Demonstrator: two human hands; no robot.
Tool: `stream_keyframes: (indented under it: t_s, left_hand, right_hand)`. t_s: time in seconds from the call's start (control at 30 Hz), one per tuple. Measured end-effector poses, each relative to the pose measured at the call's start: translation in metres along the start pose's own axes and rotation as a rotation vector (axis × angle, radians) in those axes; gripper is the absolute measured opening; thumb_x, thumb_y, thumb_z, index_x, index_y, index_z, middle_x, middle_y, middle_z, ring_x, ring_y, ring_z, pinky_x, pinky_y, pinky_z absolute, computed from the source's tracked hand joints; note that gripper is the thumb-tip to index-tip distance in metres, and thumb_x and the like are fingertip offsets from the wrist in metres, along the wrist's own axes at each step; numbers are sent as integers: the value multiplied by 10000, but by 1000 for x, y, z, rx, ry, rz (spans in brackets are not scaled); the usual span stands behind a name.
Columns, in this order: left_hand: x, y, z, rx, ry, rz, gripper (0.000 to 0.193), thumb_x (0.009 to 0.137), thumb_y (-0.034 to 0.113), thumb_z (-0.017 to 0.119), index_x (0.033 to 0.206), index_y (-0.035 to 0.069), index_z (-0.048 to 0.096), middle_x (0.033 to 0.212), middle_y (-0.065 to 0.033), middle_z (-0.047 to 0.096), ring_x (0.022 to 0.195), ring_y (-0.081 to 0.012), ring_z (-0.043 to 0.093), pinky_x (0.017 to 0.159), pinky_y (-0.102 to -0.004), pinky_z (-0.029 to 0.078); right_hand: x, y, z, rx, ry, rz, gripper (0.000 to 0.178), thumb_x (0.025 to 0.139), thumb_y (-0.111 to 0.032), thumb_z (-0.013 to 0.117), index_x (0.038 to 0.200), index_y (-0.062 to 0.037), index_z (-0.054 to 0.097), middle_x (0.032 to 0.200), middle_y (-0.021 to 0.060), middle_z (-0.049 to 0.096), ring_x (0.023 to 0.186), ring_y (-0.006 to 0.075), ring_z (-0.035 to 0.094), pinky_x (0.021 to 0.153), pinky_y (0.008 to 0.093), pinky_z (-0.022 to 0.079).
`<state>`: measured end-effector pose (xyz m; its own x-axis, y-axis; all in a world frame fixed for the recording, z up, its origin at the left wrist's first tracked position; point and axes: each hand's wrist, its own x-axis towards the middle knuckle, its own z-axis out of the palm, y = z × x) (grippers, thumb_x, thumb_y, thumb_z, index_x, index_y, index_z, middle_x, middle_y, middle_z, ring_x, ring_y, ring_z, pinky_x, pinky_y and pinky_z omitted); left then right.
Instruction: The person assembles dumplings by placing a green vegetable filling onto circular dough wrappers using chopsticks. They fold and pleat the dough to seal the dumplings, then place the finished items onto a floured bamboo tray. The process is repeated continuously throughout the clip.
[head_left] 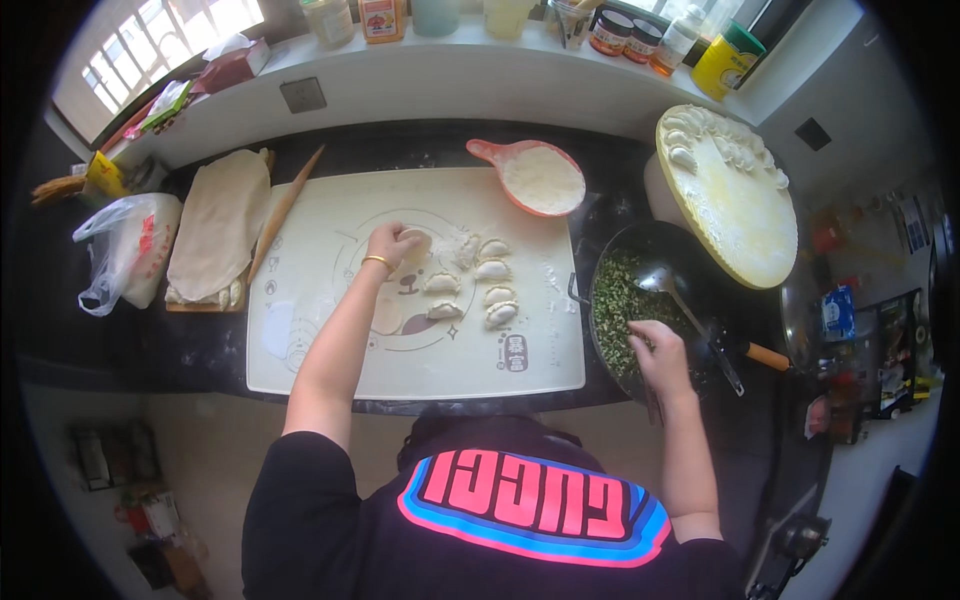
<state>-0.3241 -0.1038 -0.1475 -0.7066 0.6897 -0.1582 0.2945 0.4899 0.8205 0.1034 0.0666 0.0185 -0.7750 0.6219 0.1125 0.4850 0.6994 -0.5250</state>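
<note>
My left hand [392,243], with a gold bangle at its wrist, is closed on the edge of a round dumpling wrapper [418,246] over the pale mat [330,360]. Another flat wrapper [386,317] lies below it, partly covered by my forearm. Several folded dumplings [500,295] sit in two columns to the right, beside a patch of flour [460,248]. Over the near side of a dark pan [600,360], my right hand [660,355] has its fingers curled together. A thin dark end shows beneath that hand; what it belongs to is unclear. Chopped green filling [628,300] lies in the pan.
A metal spoon [680,300] rests in the pan. A red scoop of flour [540,178] stands at the mat's far edge; a yellow round board [745,215] with dumplings is at right. Left are a rolling pin [287,210], dough sheet [215,225] and plastic bag [130,245].
</note>
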Motion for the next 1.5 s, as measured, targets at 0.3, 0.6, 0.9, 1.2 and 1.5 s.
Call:
stream_keyframes:
  t_s: [0.3,0.6,0.9,1.2,1.5]
  left_hand:
    - [-25,-24,31,-1786,7,-196,293,814,171,628,1044,3,557,1010,-130,618,935,-262,596,871,-401,474]
    - [-42,-14,28,-1801,277,-232,358,876,196,541,1145,-32,477,1161,-165,540,1106,-297,503,975,-413,411]
    - [-89,44,25,-1875,52,80,323,875,136,503,1156,-22,480,1217,-182,498,1174,-343,435,995,-452,383]
    - [-134,137,97,-1799,-529,-19,453,901,295,468,1245,8,401,1217,-201,481,1162,-346,445,989,-475,366]
    - [-169,173,165,-1637,-718,-267,464,933,329,379,1235,-23,371,1250,-220,445,1178,-351,427,1000,-467,352]
  right_hand:
    - [-42,68,-29,-378,-285,-395,348,721,-20,547,1056,-106,591,949,113,569,858,286,573,715,356,478]
    - [-32,77,-27,-102,-92,-429,234,634,-64,633,860,-46,577,886,113,545,787,283,576,653,357,484]
    - [-32,92,-30,357,338,21,86,805,-77,569,798,-4,615,694,102,612,635,155,603,577,255,467]
    - [-33,105,-20,812,331,282,150,811,-117,629,881,14,650,771,64,657,684,107,620,629,215,485]
    - [-41,135,-39,978,495,247,187,844,-122,598,926,45,615,831,119,646,737,157,636,626,254,549]
